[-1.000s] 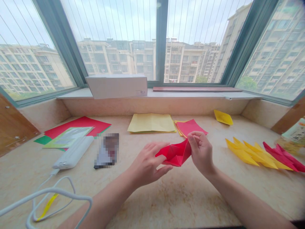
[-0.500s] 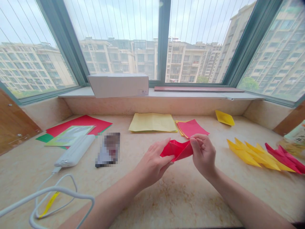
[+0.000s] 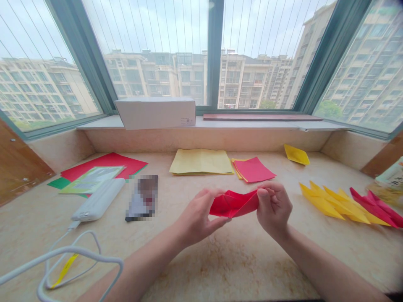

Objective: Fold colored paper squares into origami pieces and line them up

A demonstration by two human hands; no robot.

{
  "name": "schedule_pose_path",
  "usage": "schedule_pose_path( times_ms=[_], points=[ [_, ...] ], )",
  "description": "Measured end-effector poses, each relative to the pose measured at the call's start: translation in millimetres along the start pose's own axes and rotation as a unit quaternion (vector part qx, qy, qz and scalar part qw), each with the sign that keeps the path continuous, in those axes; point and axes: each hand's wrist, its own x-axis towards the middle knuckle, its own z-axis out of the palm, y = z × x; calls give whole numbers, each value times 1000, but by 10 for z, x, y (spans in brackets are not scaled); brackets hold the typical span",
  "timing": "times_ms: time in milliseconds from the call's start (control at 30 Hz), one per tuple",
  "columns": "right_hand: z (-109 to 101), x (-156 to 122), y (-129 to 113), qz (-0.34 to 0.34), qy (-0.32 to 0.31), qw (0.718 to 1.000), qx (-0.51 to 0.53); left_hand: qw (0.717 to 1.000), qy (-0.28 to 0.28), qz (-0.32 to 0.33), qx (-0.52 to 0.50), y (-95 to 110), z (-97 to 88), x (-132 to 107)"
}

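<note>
A hollow, boat-shaped piece of folded red paper (image 3: 234, 205) is held up above the near middle of the beige, marbled table (image 3: 252, 260), its open side showing. The left hand (image 3: 200, 216) grips its left end, thumb along the lower edge and fingers at the upper edge. The right hand (image 3: 275, 207) pinches the opposite end between thumb and curled forefinger, the other fingers folded in.

Just beyond the hands lies a small stack of square red and yellow paper sheets (image 3: 255, 169), beside a wider stack of pale yellow rectangular paper (image 3: 201, 162). Farther right, near the back wall, sits a shallow yellow folded-paper boat (image 3: 297, 155). Well to the right of the right hand, a row of pointed yellow folded-paper pieces (image 3: 330, 202) ends at a pointed dark-red folded-paper piece (image 3: 374, 206).

On the left, large red paper sheets (image 3: 108, 162) lie partly over green paper (image 3: 58, 182). A white, rounded power bank (image 3: 98, 199) with a white cable (image 3: 85, 251) plugged in lies near a blurred-out flat object (image 3: 142, 198). Behind everything, a long white cardboard box (image 3: 155, 114) rests on the windowsill (image 3: 102, 122).
</note>
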Motion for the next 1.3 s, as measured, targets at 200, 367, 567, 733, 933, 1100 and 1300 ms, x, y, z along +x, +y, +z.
schedule_pose_path(
  times_ms=[200, 367, 567, 733, 933, 1100, 1300],
  points=[
    [42, 45, -60, 7, 7, 999, 37, 997, 26, -21, -75, 4, -8, 15],
    [34, 33, -32, 7, -16, 998, 58, 998, 1, 30, -48, 11, -18, 20],
    [27, 43, -17, -18, -68, 991, 111, 998, 46, 39, -32, -18, -21, 15],
    [86, 85, -4, 65, -193, 972, 116, 987, 145, -31, -69, -45, -11, 20],
    [162, 84, -20, 105, -354, 923, 110, 974, 156, -117, -117, -6, -32, 35],
    [179, 98, -6, 133, -336, 923, 134, 984, 129, -90, -83, 13, -55, 50],
    [167, 85, 32, 145, -333, 920, 148, 982, 45, -136, -123, 30, -39, 36]
  ],
)
